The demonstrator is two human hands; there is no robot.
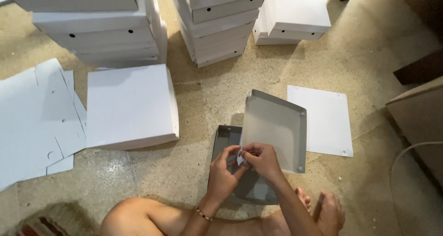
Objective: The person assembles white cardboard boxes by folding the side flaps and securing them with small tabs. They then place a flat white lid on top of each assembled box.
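Stacks of white boxes (217, 23) line the back, with a closed white box (131, 106) and flat blanks (32, 120) off to the left. Both hands meet at the near edge of a half-folded grey-lined box (274, 125) on the floor. The left hand (223, 171) and right hand (263, 160) are pinching a small white tab (240, 157) between their fingertips.

**Floor layout around the hands**

We have the left hand (224, 171) and right hand (262, 158) touching at centre, both on the near edge of a tilted box lid (276, 125). Under it, toward 6 o'clock, lies a box tray (227, 139). At 3 o'clock, a flat sheet (325, 118) just beside the lid. At 9 o'clock a closed box (130, 105), beyond it flat cutouts (34, 120). At 12 o'clock, three box stacks (217, 23) in a row.
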